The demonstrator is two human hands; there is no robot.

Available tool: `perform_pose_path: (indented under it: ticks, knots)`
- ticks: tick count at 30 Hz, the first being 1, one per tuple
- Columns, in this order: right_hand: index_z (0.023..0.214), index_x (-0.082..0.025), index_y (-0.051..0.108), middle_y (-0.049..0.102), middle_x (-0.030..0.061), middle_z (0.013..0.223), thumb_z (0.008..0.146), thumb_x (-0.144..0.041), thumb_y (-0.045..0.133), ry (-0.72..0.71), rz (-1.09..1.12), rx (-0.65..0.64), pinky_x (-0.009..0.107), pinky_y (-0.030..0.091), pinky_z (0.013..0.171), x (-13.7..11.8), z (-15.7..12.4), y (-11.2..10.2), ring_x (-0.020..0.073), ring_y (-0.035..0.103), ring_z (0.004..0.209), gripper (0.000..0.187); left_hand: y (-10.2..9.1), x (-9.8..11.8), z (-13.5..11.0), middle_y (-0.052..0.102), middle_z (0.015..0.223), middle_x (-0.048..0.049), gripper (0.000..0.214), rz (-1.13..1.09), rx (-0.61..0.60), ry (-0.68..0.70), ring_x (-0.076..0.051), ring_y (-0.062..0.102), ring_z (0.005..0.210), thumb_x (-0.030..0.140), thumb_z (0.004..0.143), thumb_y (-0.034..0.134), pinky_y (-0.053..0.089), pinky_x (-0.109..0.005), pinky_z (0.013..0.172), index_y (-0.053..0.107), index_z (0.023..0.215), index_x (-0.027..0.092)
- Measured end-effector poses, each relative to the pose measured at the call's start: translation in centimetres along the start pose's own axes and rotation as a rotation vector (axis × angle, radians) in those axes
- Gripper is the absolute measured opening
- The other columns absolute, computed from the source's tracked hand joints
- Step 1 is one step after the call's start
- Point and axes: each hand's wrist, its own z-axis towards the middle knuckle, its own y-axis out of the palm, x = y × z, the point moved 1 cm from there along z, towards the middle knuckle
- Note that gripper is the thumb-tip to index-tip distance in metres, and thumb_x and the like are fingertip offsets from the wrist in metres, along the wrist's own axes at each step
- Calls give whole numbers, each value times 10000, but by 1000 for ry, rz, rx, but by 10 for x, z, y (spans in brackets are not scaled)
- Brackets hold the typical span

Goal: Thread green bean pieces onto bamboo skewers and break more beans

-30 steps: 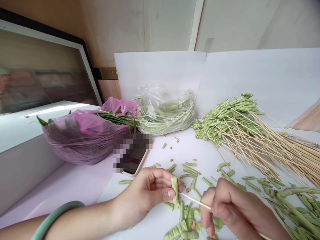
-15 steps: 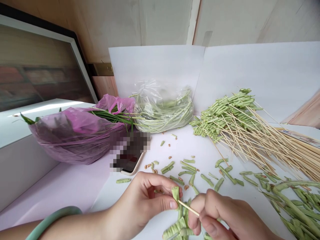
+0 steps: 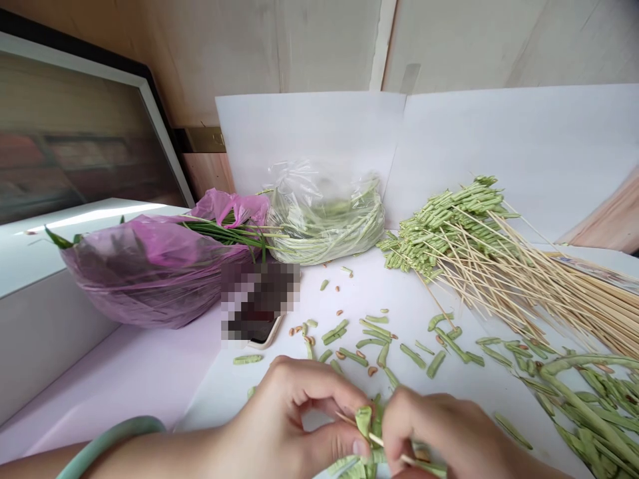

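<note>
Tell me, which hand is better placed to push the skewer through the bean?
Right, probably. The right hand grips the skewer by its shaft, and the skewer meets the bean. The left hand pinches that folded bean between thumb and finger, so it is busy steadying it.

The folded bean piece (image 3: 363, 420) was pale green, ridged and bent double, its fold uppermost and standing roughly upright. It sat low in the view, near the bottom edge, pinched between the thumb and fingers of the left hand (image 3: 294, 419). The skewer (image 3: 385, 444), 1 thin pale bamboo stick, lay slanted, rising toward the left, and met the bean piece at its middle; a short length showed on the far side. Its other end was gripped in the right hand (image 3: 439, 432), hidden past the fingers.
</note>
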Motion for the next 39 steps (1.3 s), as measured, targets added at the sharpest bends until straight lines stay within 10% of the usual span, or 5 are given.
perform_pose_path:
  ticks: [8,17,25,33,39]
  knots:
    - [758,-284,645,589,-27,555,958,-445,522,-31,218,454,200,478,473,-25,2,-52,121,552,472,285,-10,-1,5,733,797,-37,95,-58,230,29,-157,655,784,234,775,761,517,-249,755,708,789,156]
    - [898,-247,672,679,-16,732,1000,-348,469,-115,260,108,175,504,622,-19,5,-22,104,641,638,249,-7,0,2,753,821,-47,83,57,94,80,-185,686,794,246,787,756,524,-288,775,733,811,170]
    - [782,-283,646,647,-37,664,993,-302,459,-22,158,423,192,535,589,-19,7,-43,121,645,593,283,-21,1,8,710,1070,-45,189,380,225,89,-195,626,1038,198,915,562,459,-300,936,678,1064,200]
    - [656,-278,634,489,-18,454,950,-350,527,71,68,694,293,535,609,-20,5,-51,189,637,554,321,-30,-8,23,667,1197,-114,296,840,-154,100,-265,560,1107,100,864,530,439,-405,957,725,1063,200]
    - [763,-292,638,614,-25,608,986,-267,476,-65,-16,682,235,512,561,-16,5,-57,137,568,534,277,-27,-8,19,692,1067,-77,199,783,-127,119,-232,555,998,39,807,553,446,-347,881,673,868,185]
